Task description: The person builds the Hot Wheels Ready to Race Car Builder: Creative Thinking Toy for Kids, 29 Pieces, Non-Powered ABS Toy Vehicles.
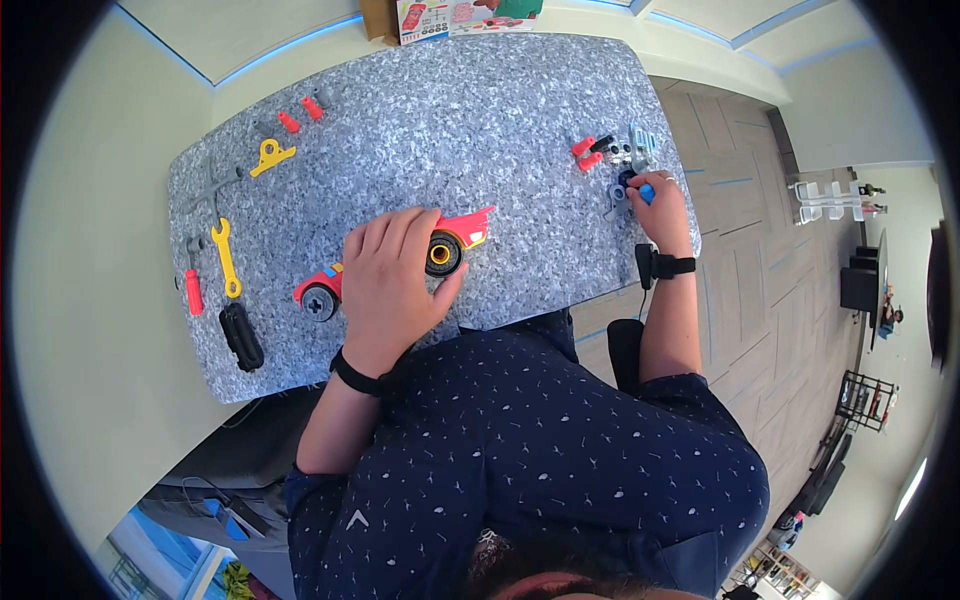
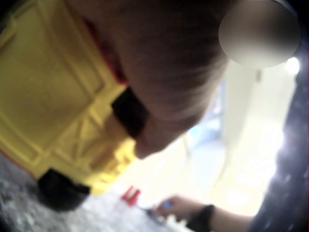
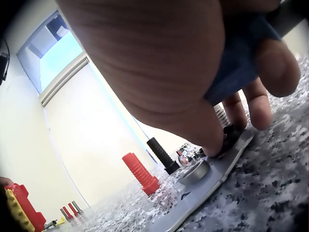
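A red toy car (image 1: 474, 228) with black wheels lies on the speckled table, and my left hand (image 1: 392, 275) grips its middle from above. Its yellow underside (image 2: 53, 92) fills much of the left wrist view. At the table's right side my right hand (image 1: 660, 210) holds a blue piece (image 1: 647, 194) between thumb and fingers. Some of those fingers reach down to a dark part beside a flat grey piece (image 3: 207, 181). Red ribbed pieces (image 3: 141, 173) and a black one (image 3: 163, 155) stand close by.
On the table's left are a yellow wrench (image 1: 226, 260), a red-handled screwdriver (image 1: 194, 290), a black case (image 1: 241, 337), a yellow bracket (image 1: 272, 158) and two red pieces (image 1: 288, 122). A printed box (image 1: 465, 18) stands beyond the back edge.
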A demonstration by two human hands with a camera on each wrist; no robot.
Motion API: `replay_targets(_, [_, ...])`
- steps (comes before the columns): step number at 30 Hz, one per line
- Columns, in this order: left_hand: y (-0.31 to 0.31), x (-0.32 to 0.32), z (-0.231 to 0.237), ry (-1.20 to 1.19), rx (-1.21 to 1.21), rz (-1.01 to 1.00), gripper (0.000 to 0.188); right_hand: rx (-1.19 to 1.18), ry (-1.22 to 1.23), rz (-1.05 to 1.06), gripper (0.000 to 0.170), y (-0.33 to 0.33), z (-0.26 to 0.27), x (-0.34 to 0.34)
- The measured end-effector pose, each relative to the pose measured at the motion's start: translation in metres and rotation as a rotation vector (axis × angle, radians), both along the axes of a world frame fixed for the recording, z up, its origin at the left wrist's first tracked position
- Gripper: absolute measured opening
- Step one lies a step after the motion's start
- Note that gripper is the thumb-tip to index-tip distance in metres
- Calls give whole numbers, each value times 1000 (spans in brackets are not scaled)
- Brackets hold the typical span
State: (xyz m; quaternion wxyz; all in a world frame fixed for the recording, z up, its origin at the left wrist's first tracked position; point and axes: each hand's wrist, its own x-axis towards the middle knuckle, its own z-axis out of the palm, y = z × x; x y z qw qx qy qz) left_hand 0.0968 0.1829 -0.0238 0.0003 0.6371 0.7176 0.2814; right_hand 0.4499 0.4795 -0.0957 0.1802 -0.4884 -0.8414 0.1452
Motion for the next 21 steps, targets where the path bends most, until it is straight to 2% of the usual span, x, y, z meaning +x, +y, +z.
replay_targets(7, [0, -2, -3, 7, 17, -4, 63, -67, -12, 15, 20, -4, 11, -4])
replay_targets(10, [0, -2, -2, 9, 23, -2, 63, 8, 19, 28, 20, -5, 6, 0])
replay_targets(13, [-1, -2, -3, 7, 21, -4, 63, 70, 229, 98, 18, -7, 6, 3])
replay_targets(16, [-1, -1, -2, 5, 15, 0, 63, -575, 698, -92, 16, -23, 28, -4])
replay_targets(17, [0, -2, -3, 1, 13, -3, 63, -515, 841, -24, 15, -37, 34, -22])
replay_targets(21, [0, -2, -2, -4, 11, -8, 63, -745, 1000, 62, 18, -61, 44, -51])
